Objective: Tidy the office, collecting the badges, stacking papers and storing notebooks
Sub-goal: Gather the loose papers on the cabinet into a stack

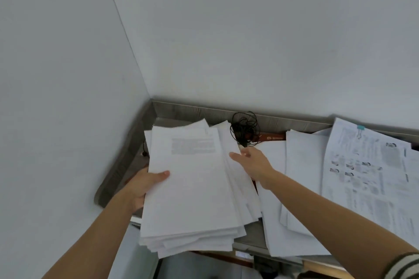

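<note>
A thick, uneven stack of white papers (192, 190) fills the left part of the grey desk (181, 108) in the room's corner. My left hand (145, 184) grips the stack's left edge, thumb on top of the top sheet. My right hand (254, 163) lies against the stack's right side with fingers extended, touching the fanned-out sheets. More loose white sheets (301, 179) lie to the right of that hand. A clipped bundle of printed pages (371, 176) with a teal binder clip (360, 128) lies at the far right.
A tangle of thin black cord (244, 129) sits at the back of the desk, beside a reddish-brown flat object (273, 138) partly under paper. White walls close in on the left and behind. The desk's front edge (249, 250) shows below the papers.
</note>
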